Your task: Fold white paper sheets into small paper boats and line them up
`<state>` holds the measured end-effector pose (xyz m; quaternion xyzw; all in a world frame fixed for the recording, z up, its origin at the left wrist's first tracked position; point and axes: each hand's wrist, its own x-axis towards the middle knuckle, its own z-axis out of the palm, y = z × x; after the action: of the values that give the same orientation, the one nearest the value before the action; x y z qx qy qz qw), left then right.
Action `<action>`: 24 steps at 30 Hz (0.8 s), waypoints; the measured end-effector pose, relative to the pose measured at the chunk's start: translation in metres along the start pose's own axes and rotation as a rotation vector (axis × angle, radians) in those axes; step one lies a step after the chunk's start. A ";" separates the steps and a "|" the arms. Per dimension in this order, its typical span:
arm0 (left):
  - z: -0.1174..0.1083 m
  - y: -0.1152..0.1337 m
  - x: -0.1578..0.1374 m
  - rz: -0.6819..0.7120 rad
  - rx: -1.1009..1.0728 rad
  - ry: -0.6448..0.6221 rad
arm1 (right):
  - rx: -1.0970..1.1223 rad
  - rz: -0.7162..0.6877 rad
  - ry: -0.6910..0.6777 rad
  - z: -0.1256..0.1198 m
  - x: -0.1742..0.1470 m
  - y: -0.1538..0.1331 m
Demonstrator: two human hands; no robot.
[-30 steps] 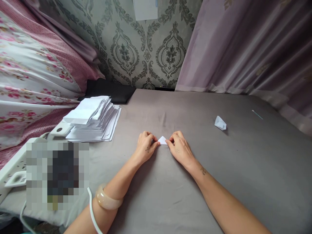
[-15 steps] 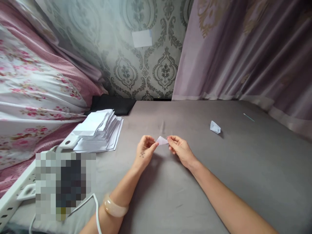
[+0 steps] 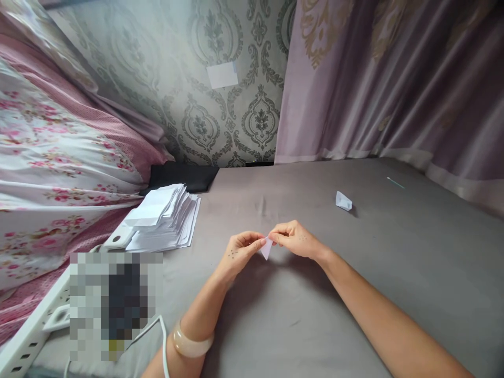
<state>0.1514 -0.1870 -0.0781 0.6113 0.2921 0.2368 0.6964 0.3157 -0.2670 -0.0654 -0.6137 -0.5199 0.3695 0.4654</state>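
A small folded piece of white paper [image 3: 266, 250] is pinched between my two hands, its pointed tip hanging down toward me. My left hand [image 3: 242, 253] grips its upper left edge with thumb and fingers. From the other side my right hand [image 3: 295, 240] pinches the top of the paper, close against the left fingertips. Both hands are just above the grey sheet [image 3: 299, 325]. Part of the paper is hidden behind the fingers.
A stack of white paper [image 3: 163, 220] stands at the left, before a black folded item [image 3: 189, 177]. Farther right lie a folded paper piece [image 3: 344, 201] and a thin cotton swab [image 3: 395, 182]. A white cable [image 3: 163, 341] crosses near my left forearm.
My hands have come closer together, and the paper has turned so that its point hangs downward. The right hand has rolled over, showing more of its back. The view has shifted slightly.
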 end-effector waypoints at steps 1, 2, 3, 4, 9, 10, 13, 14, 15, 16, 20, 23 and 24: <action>0.000 0.000 0.000 -0.014 0.005 -0.019 | -0.016 -0.006 -0.025 -0.001 -0.001 -0.002; -0.001 0.000 0.000 -0.028 0.014 -0.032 | -0.021 -0.008 -0.036 -0.001 -0.001 -0.004; -0.001 -0.001 0.001 -0.040 0.022 -0.029 | -0.015 -0.004 -0.036 0.000 -0.001 -0.004; -0.002 -0.002 0.002 -0.046 0.028 -0.011 | 0.009 0.004 -0.016 0.003 0.000 -0.004; -0.007 -0.014 0.009 0.033 -0.060 0.194 | 0.144 0.020 0.393 0.024 0.005 0.005; -0.008 -0.016 0.011 0.052 -0.083 0.216 | 0.110 -0.009 0.454 0.030 0.005 0.007; -0.009 -0.022 0.013 0.080 -0.119 0.252 | -0.035 -0.131 0.481 0.043 0.001 0.009; -0.009 -0.023 0.013 0.083 -0.123 0.264 | -0.068 -0.158 0.476 0.047 0.000 0.008; -0.009 -0.023 0.013 0.087 -0.123 0.276 | -0.092 -0.172 0.472 0.050 -0.001 0.008; -0.009 -0.023 0.012 0.089 -0.118 0.286 | -0.106 -0.176 0.474 0.051 -0.002 0.007; -0.005 -0.018 0.010 0.109 -0.042 0.324 | -0.081 -0.107 0.497 0.051 0.000 0.007; 0.000 -0.013 0.007 0.150 0.030 0.361 | 0.038 -0.006 0.471 0.048 0.004 0.008; 0.001 -0.012 0.006 0.166 0.049 0.372 | 0.094 0.024 0.457 0.047 0.004 0.008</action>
<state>0.1562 -0.1853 -0.0909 0.5957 0.3699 0.3952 0.5934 0.2750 -0.2541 -0.0865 -0.6650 -0.3758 0.2503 0.5948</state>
